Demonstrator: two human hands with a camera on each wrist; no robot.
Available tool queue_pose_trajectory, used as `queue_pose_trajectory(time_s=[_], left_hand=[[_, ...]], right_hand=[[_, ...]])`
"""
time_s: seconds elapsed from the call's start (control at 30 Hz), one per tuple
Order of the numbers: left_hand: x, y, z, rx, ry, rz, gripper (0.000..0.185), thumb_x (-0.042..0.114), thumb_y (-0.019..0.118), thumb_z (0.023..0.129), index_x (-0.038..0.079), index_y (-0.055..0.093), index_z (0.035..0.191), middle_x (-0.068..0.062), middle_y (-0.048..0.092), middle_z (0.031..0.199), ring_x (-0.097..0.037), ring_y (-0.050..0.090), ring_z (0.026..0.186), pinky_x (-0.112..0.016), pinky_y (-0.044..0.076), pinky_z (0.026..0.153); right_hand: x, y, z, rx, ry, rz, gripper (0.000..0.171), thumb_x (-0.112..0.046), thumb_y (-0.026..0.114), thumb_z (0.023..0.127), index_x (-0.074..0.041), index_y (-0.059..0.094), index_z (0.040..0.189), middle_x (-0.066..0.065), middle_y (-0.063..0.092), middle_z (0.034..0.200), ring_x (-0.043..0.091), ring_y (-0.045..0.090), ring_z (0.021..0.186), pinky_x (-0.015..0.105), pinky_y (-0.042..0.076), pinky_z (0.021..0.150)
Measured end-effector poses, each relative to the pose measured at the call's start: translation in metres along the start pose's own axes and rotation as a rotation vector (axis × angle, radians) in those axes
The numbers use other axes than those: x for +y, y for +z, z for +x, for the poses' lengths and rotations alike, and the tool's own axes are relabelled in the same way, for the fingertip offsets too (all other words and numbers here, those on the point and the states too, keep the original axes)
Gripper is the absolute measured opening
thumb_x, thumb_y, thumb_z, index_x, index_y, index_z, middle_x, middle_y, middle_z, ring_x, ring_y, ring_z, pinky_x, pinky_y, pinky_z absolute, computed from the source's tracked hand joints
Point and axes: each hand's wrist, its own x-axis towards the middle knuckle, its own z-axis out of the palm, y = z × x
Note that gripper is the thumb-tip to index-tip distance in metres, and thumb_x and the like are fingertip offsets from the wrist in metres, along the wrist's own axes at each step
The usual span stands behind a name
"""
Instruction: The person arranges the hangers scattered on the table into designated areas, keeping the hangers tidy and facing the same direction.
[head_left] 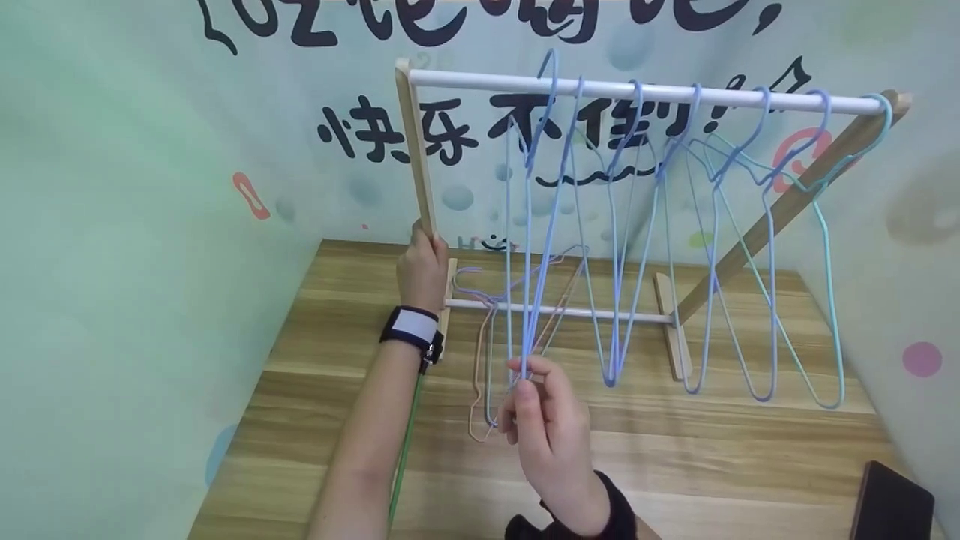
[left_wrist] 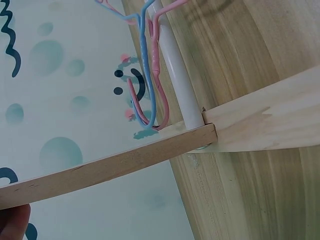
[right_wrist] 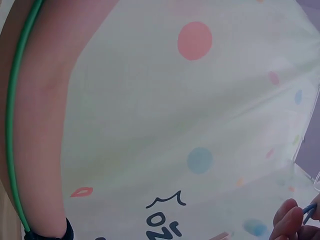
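Hangers (head_left: 718, 174), seven by their hooks, hang from the white rail (head_left: 480, 80) before your right hand (head_left: 551, 435) in the head view; its fingers pinch blue wire at the leftmost ones' lower end. Your left hand (head_left: 421, 270) is clamped on one of two wooden posts (head_left: 417, 150), with loose hangers (head_left: 491, 300), too tangled to count, low to its right. Left wrist: two hooks, blue (left_wrist: 144, 60) and pink (left_wrist: 156, 65), beyond your left hand. Right wrist: blue wire between your right fingers.

The left hand (head_left: 422, 271) is bare, with a black band (head_left: 400, 343) behind it bearing a pale grey patch (head_left: 414, 325); a thin green cable (head_left: 406, 450) runs along that bare forearm (head_left: 367, 442). The right hand (head_left: 551, 431), also bare, has a black strap (head_left: 619, 504).
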Motion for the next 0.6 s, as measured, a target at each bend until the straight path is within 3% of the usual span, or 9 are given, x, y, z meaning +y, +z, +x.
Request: queue_pose_trajectory(time_s=[0.33,0.6], left_hand=[[0.001,-0.001,0.0,-0.007,0.005,0.001,0.03,0.021,0.037,0.095,-0.003,0.048,0.11,-0.007,0.049,0.063,-0.017,0.046,0.048,-0.028,0.039,0.041],[0.0,0.001,0.0,0.013,0.014,0.009,0.03,0.018,0.04,0.093,-0.005,0.048,0.11,-0.01,0.05,0.062,-0.02,0.048,0.048,-0.031,0.04,0.041]], right_hand=[[-0.003,-0.002,0.017,-0.027,0.159,-0.033,0.02,0.005,0.034,0.093,0.001,0.046,0.108,0.003,0.048,0.054,0.01,0.046,0.042,0.021,0.038,0.034],[0.0,-0.002,0.018,-0.062,0.181,-0.074,0.022,0.008,0.034,0.092,0.001,0.046,0.11,0.002,0.052,0.056,0.009,0.048,0.043,0.021,0.04,0.035]])
